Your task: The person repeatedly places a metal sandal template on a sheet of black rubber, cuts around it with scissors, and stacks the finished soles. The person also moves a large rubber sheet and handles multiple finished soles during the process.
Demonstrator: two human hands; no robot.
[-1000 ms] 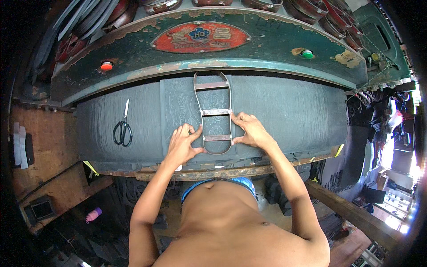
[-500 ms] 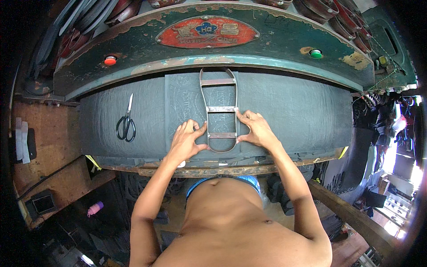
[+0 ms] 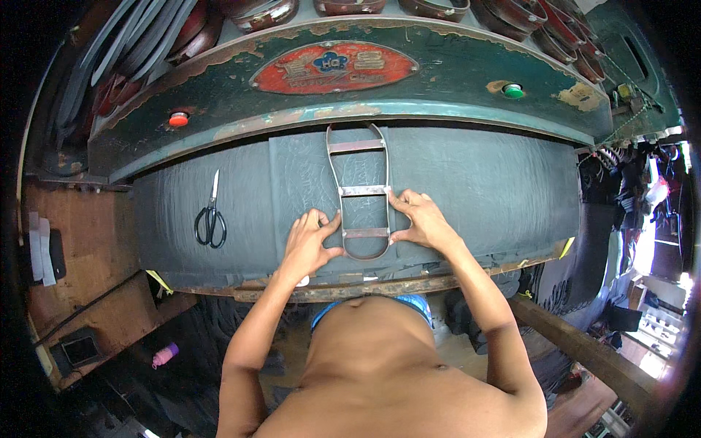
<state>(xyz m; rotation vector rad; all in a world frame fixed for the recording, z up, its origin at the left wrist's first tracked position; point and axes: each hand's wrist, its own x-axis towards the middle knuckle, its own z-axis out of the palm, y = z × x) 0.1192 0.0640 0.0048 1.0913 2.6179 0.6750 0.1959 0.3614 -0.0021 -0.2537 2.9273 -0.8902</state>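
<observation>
A sole-shaped metal cutting die with crossbars lies on a dark sheet that bears faint embossed marks. My left hand presses thumb and index finger against the left side of its near end. From the opposite side, my right hand touches the frame with thumb and index finger in the same way. Between them the two hands hold the die by its edges. The die's far tip reaches to the lower edge of the green press head.
Black-handled scissors lie to the left on the dark work surface. A red button and a green button sit on the press head. More cutting dies stand on top. A wooden board is at far left.
The whole view has shifted slightly, so the press and bench appear lower. Both hands keep their hold on the die, which shows no clear movement on the sheet.
</observation>
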